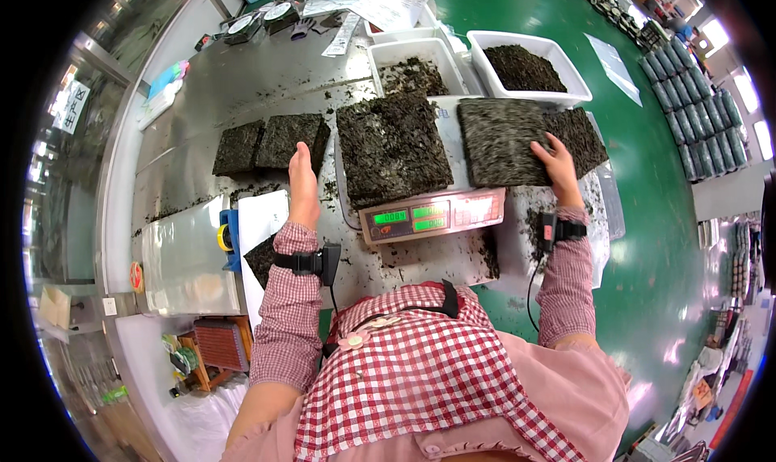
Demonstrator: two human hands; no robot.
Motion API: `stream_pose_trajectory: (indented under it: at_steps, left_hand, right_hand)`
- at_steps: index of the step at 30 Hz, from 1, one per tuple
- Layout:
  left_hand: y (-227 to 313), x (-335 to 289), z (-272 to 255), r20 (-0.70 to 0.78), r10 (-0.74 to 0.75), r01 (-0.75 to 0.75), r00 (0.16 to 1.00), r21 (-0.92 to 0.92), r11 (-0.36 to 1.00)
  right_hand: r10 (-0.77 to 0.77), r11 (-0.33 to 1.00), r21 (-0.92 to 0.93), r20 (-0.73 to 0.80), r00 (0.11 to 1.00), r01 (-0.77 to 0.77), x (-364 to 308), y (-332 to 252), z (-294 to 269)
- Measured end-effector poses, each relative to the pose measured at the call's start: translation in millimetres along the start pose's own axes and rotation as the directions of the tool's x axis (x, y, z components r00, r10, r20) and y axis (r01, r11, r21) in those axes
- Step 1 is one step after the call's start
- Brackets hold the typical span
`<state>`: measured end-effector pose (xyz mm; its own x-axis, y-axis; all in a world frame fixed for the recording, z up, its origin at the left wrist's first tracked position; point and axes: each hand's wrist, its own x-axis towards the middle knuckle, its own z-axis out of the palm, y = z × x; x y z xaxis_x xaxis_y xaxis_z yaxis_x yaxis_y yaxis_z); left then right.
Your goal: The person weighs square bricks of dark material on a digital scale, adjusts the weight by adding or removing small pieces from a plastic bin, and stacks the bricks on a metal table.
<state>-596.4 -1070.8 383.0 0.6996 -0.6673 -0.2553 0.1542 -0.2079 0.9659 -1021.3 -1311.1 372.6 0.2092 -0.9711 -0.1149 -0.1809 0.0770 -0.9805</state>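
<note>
Our right hand, the nearer, touches the right edge of a blurred seaweed slab over the right side of the scale; its grip we cannot tell. Our left hand, flat and empty, hangs left of the scale. Squarish, the slab shows no clear long axis, one edge facing us.

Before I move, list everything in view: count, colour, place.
Scale: one, grey, centre
Large stack: one, blackish, on scale
Blurred slab: one, blackish, right of large stack
Other pieces: at least four, blackish, around scale
Tubs: at least three, white, beyond scale
Tape dispenser: one, blue, left
Papers: several, white, far end
Packs: many, greenish, far right
Table: one, silver, underneath
Left hand: one, pinkish sleeve, left of scale
Right hand: one, pinkish sleeve, by blurred slab
</note>
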Motion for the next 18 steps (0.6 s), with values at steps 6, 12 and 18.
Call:
stream_pose_trajectory:
  at_steps: [6,12,18]
  left_hand:
    - [60.9,-28.4,23.6,0.28,0.384,-0.38,0.88,-0.069,0.922]
    - [66.4,-29.0,35.5,0.208,0.35,-0.399,0.913,0.281,0.873]
    - [23.8,-6.3,29.9,0.023,0.122,-0.117,0.992,0.503,0.856]
  right_hand:
    - [-0.22,0.92,0.354,0.121,0.968,0.165,-30.0,-79.1,72.4]
    - [-0.183,0.982,0.057,0.097,0.978,0.178,-61.4,-70.4,198.6]
    - [-0.185,0.905,-0.384,0.037,0.982,0.185,-50.2,-54.6,193.5]
